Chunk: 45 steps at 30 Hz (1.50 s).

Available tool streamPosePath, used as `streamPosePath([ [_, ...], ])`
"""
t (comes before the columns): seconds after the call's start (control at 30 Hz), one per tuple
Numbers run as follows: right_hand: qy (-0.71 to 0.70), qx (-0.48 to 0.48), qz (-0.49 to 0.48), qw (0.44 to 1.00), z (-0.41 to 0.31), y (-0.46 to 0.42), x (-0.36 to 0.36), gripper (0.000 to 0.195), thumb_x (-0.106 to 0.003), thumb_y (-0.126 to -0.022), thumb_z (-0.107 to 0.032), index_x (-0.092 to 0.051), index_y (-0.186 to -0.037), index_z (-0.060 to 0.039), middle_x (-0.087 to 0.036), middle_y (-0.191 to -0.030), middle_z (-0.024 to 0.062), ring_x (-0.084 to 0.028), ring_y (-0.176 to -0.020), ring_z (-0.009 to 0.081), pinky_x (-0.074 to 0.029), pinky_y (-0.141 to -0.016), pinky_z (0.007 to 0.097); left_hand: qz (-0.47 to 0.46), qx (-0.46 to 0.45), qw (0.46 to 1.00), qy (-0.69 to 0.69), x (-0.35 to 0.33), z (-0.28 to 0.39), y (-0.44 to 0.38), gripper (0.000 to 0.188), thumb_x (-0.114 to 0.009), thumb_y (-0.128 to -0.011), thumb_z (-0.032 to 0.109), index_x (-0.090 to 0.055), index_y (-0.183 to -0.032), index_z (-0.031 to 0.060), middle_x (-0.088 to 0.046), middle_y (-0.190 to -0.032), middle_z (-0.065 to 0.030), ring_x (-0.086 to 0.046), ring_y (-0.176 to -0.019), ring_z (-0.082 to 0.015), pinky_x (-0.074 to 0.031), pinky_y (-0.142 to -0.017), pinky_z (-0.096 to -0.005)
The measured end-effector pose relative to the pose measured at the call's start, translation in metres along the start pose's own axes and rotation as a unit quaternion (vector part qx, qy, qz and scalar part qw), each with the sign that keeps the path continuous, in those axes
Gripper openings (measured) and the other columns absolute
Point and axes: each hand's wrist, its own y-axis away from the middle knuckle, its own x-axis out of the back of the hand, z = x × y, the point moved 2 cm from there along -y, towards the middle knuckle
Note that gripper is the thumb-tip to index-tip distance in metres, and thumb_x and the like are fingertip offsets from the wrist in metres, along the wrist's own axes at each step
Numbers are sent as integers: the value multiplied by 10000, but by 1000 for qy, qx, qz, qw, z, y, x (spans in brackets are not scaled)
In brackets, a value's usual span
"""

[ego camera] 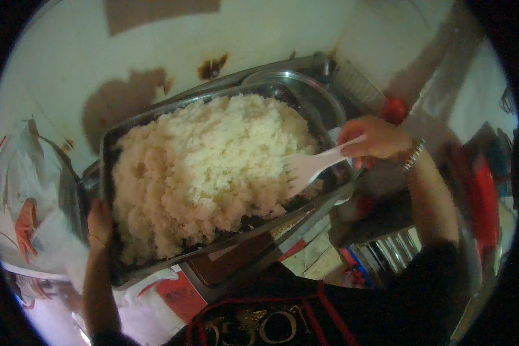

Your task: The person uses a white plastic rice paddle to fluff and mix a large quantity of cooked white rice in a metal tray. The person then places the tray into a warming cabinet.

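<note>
A large dark rectangular tray (190, 255) lies tilted before me, heaped with crumbly, clumped pale food (225, 147) that looks like cooked rice. The middle of the heap is brightly lit and the left side is in shade. My left hand (99, 222) grips the tray's left rim, its fingers partly hidden. At the opposite end, my right hand (376, 138) holds a white, fork-toothed plastic paddle (313, 166) by its handle. The paddle's teeth touch the right edge of the heap.
Behind the tray is a pale, stained wall (281, 26); a clear round rim (296, 75) shows at the tray's back right corner. White plastic bags (56, 225) stand at left. A red object (395, 110) sits beyond my right hand. Stacked items (389, 255) lie below right.
</note>
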Motion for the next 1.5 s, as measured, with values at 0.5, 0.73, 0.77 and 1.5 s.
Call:
streamPosePath([
  [0.5, 286, 1, 80, 955, -22, 38, 23, 237, -483, -783, -209, -454, -939, -34, -554, -679, 124, -566, -551, 243, -445, -497, 365, 6, -49, 999, 22, -7, -27, -5, 256, -401, -824, 246, -482, -905, 17, -546, -824, -249, -502, -803, -424, -399, -678, -456],
  [0.73, 466, 2, 180, 866, -1, -67, -16, 245, -385, -825, -196, -463, -993, -36, -585, -792, 178, -585, -730, 331, -468, -637, 430, 33, -23, 998, 39, -5, -12, -3, 247, -427, -815, 238, -491, -864, 4, -550, -767, -240, -508, -766, -418, -406, -657, -450],
  [0.77, 459, -8, 179, 870, 0, -83, -18, 253, -379, -828, -199, -464, -1003, -37, -587, -808, 173, -584, -749, 329, -466, -649, 430, 36, -30, 999, 26, -3, -13, -3, 247, -429, -814, 238, -490, -859, 3, -550, -759, -240, -508, -757, -421, -406, -647, -448],
  [1.5, 479, 22, 218, 850, 18, -103, -13, 234, -395, -811, -165, -404, -1002, -30, -583, -741, 206, -596, -689, 317, -475, -576, 415, 34, -40, 999, 7, 3, 55, 16, 260, -419, -817, 226, -506, -836, -18, -539, -766, -252, -511, -764, -409, -400, -645, -427],
])
